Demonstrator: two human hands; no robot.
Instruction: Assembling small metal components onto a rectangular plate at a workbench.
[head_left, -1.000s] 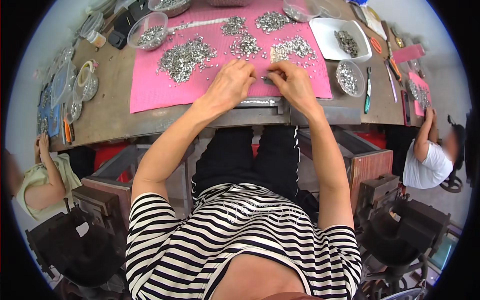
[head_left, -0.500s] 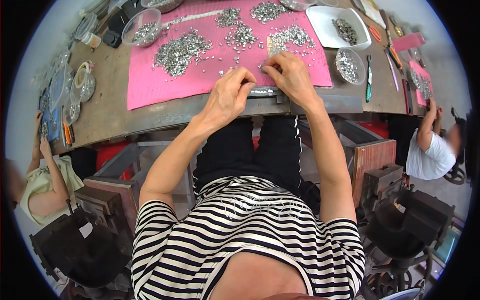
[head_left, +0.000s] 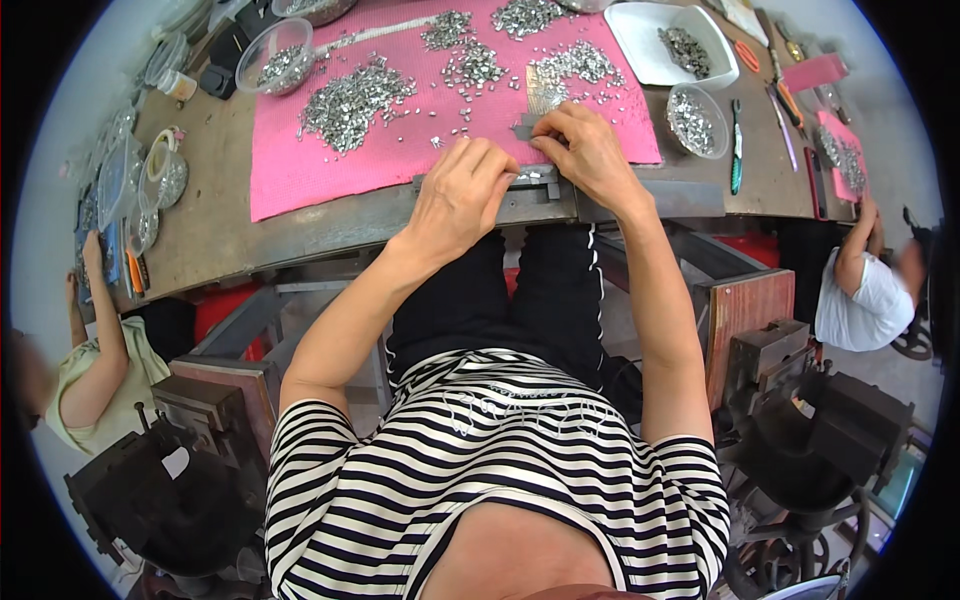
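Note:
At the near edge of the pink mat [head_left: 440, 175], a narrow dark metal fixture [head_left: 530, 192] holds a short row of small shiny metal pieces [head_left: 530, 174]. My left hand [head_left: 458, 195] is at the fixture's left end, fingertips pinched together by the row; what they hold, if anything, is too small to make out. Above the fixture's right end, my right hand [head_left: 590, 150] is closed with its fingertips on a flat grey metal piece [head_left: 524, 128], which sticks out to their left. Its fingers partly hide this piece.
Heaps of small metal pieces [head_left: 355, 103] cover parts of the mat. A clear bowl [head_left: 245, 70] stands at left, a white tray [head_left: 635, 25] and clear tub [head_left: 715, 140] at right. Beyond lies a green-handled tool [head_left: 737, 150]. Co-workers sit at left [head_left: 105, 370] and right [head_left: 865, 295].
The flat grey piece at my right fingertips now shows more, left of them. My left hand has shifted slightly, its fingertips closer to the row. The left co-worker's arms have moved.

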